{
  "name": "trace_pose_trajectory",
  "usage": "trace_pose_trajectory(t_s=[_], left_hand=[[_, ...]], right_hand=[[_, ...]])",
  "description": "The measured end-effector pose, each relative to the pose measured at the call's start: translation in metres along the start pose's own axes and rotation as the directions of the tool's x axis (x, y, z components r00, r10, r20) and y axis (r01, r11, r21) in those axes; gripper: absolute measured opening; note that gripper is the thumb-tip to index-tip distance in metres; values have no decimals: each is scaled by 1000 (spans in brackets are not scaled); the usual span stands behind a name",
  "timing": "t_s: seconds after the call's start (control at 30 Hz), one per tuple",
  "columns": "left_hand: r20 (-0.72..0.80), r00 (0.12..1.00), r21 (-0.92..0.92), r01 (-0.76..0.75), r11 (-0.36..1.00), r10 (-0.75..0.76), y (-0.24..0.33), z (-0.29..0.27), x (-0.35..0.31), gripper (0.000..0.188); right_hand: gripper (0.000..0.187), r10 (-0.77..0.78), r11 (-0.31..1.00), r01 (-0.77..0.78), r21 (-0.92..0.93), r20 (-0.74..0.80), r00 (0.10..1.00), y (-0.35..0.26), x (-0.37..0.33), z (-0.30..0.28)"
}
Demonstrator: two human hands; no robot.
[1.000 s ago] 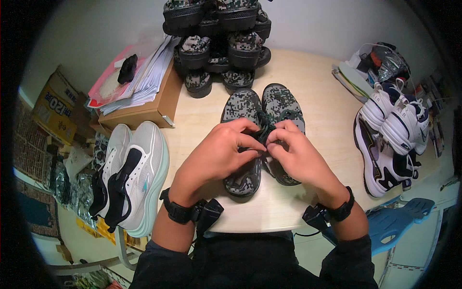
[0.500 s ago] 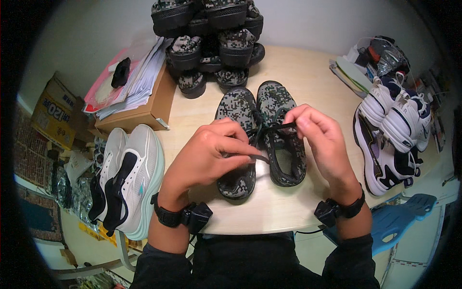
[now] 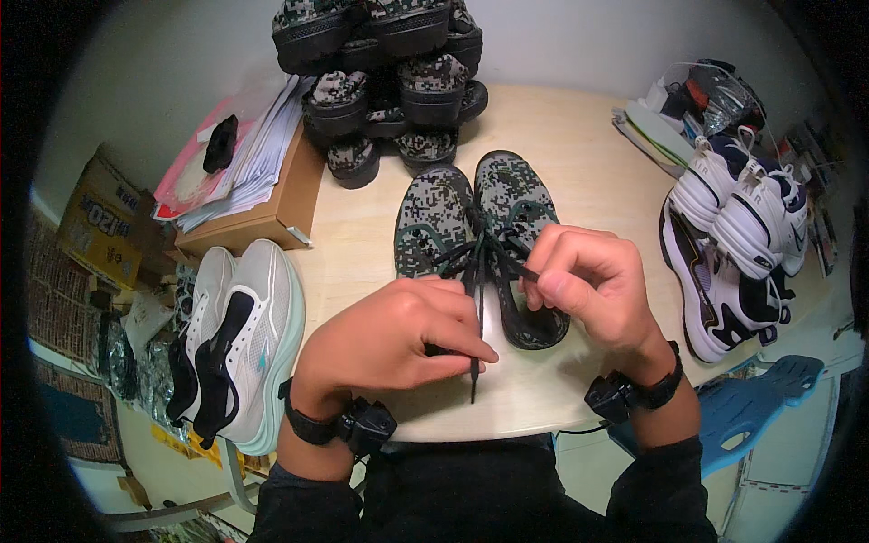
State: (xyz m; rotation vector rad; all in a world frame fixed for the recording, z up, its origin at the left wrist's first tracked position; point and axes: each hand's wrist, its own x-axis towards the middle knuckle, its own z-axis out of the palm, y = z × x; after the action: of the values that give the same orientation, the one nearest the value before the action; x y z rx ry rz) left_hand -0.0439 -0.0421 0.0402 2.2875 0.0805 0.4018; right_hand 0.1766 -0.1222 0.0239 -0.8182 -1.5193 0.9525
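Note:
A pair of camouflage shoes with black soles stands side by side on the table, toes pointing away from me: the left shoe (image 3: 430, 213) and the right shoe (image 3: 518, 190). Their black laces (image 3: 490, 242) meet in a tangle or knot between the two. My left hand (image 3: 398, 335) covers the heel of the left shoe and pinches one lace, whose tip dangles below the fingers. Over the right shoe's opening, my right hand (image 3: 593, 281) is closed on another lace stretch leading to the knot. Black straps with small devices circle both wrists.
Stacked camouflage shoes (image 3: 389, 100) stand at the back. A cardboard box (image 3: 294, 195) with papers sits left of them, and grey-white sneakers (image 3: 258, 353) lie nearer. White sneakers (image 3: 738, 217) are piled at the right, beside a clear-wrapped bundle. A blue chair (image 3: 760, 403) is below the right edge.
My left hand has drawn its lace toward me, so it now hangs down with its tip showing. My right hand has moved slightly nearer and left, still gripping its lace.

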Motion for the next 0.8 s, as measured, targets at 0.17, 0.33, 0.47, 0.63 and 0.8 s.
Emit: trace_pose_trajectory(t_s=[0.17,0.33,0.47,0.63,0.8], left_hand=[[48,999,21,18,1000,-19,1,4,-3,23],[29,1000,40,-9,999,8,0,7,1,23],[-31,999,17,-44,999,44,3,14,2,23],[-10,1000,28,-20,999,20,5,21,2,21],[1,999,17,-43,999,43,9,25,4,22]], right_hand=[[15,-101,995,99,-27,-77,992,3,5,-2],[14,-38,999,38,10,10,999,0,4,-1],[15,-3,996,18,-84,173,985,-2,6,1],[18,107,987,-66,-144,295,949,-6,8,-1],[17,136,981,-86,-174,304,943,-9,8,-3]])
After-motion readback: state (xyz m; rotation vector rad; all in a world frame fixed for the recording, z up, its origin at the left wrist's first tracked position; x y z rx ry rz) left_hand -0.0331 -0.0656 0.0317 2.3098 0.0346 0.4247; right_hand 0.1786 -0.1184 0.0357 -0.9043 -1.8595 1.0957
